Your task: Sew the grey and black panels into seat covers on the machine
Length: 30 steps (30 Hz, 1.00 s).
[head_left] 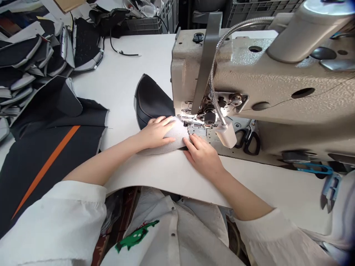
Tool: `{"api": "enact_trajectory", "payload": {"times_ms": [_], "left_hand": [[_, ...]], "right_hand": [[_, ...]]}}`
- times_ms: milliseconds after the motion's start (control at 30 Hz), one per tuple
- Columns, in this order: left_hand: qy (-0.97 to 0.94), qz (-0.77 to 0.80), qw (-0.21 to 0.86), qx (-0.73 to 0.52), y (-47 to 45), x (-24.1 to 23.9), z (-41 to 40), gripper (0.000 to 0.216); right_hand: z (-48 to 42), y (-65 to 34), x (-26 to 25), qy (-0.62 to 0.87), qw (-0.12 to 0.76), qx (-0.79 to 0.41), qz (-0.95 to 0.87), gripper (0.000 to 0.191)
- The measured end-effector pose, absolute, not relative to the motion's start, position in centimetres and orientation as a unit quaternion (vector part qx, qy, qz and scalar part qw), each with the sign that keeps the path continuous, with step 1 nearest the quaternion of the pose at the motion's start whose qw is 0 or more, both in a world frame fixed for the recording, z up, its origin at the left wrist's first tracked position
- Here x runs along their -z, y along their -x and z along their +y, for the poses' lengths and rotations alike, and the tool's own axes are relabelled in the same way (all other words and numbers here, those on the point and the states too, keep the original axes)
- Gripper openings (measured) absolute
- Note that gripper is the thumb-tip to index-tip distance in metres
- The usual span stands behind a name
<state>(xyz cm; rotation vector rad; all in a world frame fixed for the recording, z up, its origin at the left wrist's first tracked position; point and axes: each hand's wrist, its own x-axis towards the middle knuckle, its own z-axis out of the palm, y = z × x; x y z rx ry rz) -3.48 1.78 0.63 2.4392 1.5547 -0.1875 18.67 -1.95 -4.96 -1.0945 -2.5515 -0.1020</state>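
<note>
My left hand [155, 131] lies flat, fingers stretched out, on a pale mesh fabric piece [173, 142] at the needle of a beige sewing machine [249, 85]. My right hand [202, 153] rests on the table's near side of the piece, fingertips pressing its edge right by the presser foot [186, 123]. A black leather piece with light stitching [151, 99] is joined to the mesh and curves up behind my left hand. A small lamp [226, 133] on a flexible neck lights the needle area.
Black fabric with an orange stripe [47, 159] lies on the table's left. Stacked black and grey cut pieces [30, 59] fill the far left. Scissors [248, 138] lie under the machine arm, blue-handled snips [314, 169] at right. The white table edge [166, 186] curves near my body.
</note>
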Motion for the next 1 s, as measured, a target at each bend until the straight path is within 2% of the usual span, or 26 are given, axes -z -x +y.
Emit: {"api": "enact_trajectory", "payload": {"times_ms": [167,533,800,1000], "left_hand": [[-0.827,0.554,0.095,0.033,3.6,1.3,1.3,0.065],[-0.826,0.55,0.122,0.016,4.4,1.2,1.0,0.064],[-0.819,0.561,0.12,0.0,4.1,1.5,0.8,0.063],[-0.817,0.569,0.079,-0.037,3.9,2.4,0.7,0.061]], "right_hand": [[-1.9,-18.2,5.2,0.379,0.188,0.094,-0.901,0.033],[-2.2,-17.8,5.1,0.381,0.188,0.103,-0.9,0.031],[-2.1,-17.8,4.9,0.402,0.18,0.052,-0.896,0.034],[-2.0,-18.1,5.0,0.412,0.186,0.02,-0.892,0.036]]}}
